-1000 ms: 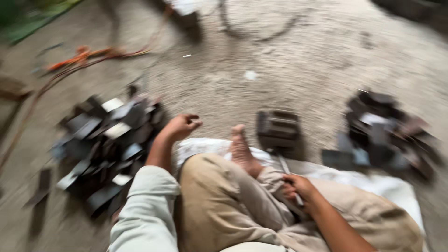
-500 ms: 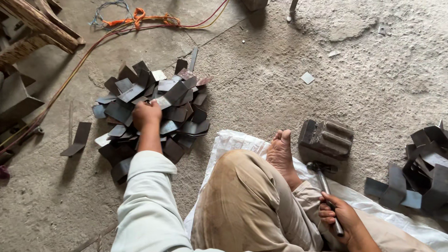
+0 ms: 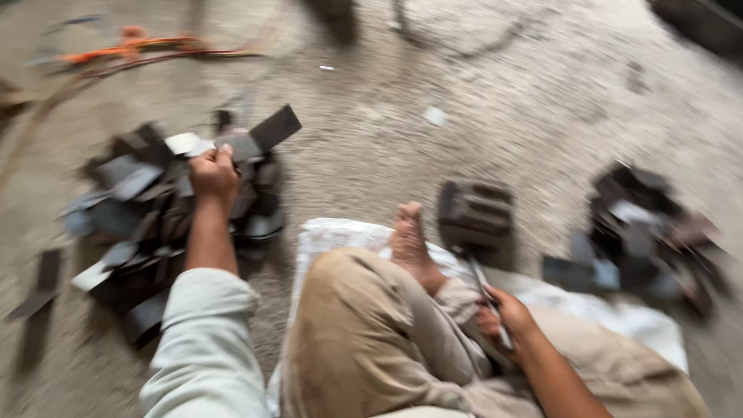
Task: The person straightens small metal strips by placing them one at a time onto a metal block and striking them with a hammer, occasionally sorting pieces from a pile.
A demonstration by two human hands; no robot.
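A heap of flat pieces [image 3: 155,217] lies left of the foot [image 3: 410,240]. A block [image 3: 476,215] sits just right of it, and a second heap [image 3: 642,232] lies farther right.

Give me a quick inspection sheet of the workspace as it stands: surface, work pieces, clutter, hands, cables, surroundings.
Surface: rough concrete floor; the person sits on a white sack.
Job's things: heap of dark flat pieces on the left; dark block by the bare foot; second dark heap on the right.
Clutter: pale scrap on the floor; stray dark strip far left.
Hands: left hand grips a dark piece over the heap; right hand holds a thin metal tool.
Cables: orange cord at the top left.
Surroundings: blurred; nothing else can be made out.
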